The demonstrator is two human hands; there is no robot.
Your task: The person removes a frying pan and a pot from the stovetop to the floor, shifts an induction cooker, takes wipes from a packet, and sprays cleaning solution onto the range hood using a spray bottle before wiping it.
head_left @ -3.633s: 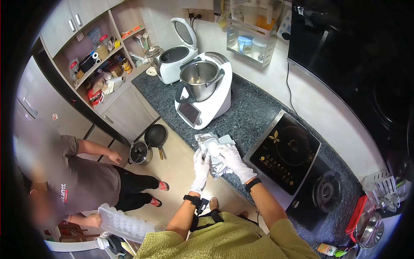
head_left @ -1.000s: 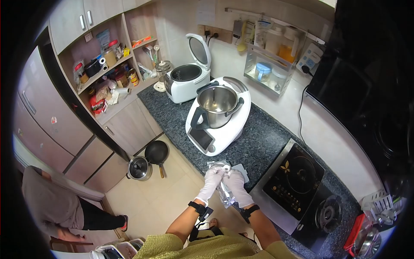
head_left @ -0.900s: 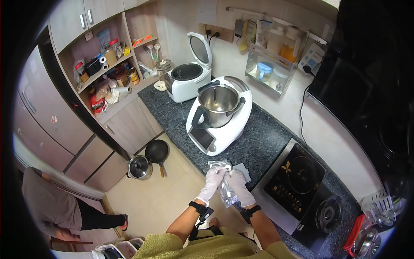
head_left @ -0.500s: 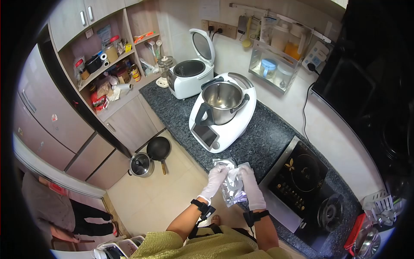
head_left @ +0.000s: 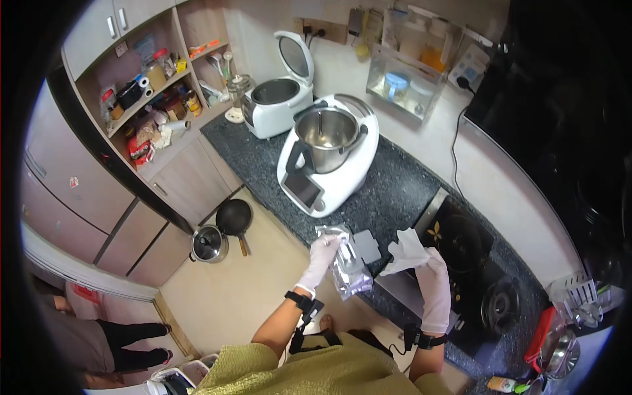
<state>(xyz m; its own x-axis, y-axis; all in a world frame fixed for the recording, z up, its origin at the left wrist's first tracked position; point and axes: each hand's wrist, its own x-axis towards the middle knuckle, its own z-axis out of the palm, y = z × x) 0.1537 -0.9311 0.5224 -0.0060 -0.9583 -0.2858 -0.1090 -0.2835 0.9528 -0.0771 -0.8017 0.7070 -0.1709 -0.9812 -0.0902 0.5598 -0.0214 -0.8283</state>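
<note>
My left hand (head_left: 322, 255), in a white glove, grips the upper left edge of a silver wet-wipes pack (head_left: 351, 282). The pack's grey flip lid (head_left: 366, 246) stands open on its right side. My right hand (head_left: 432, 268), gloved in white too, is closed on a crumpled white wipe (head_left: 405, 251), held clear of the pack above the cooktop's left edge. Folds of the wipe hide some of the right fingertips.
Beyond my hands, a white cooking machine (head_left: 355, 178) with a steel bowl (head_left: 327, 130) stands on the dark countertop (head_left: 401, 172). Behind it is an open rice cooker (head_left: 276, 108). A black cooktop (head_left: 454, 237) lies right. A pan (head_left: 234, 216) and a pot (head_left: 209, 243) sit on the floor; a person (head_left: 85, 336) is lower left.
My right hand has moved right, away from the pack, with the white wipe in it. The grey lid now shows. My left hand keeps its hold, and the camera view has shifted slightly.
</note>
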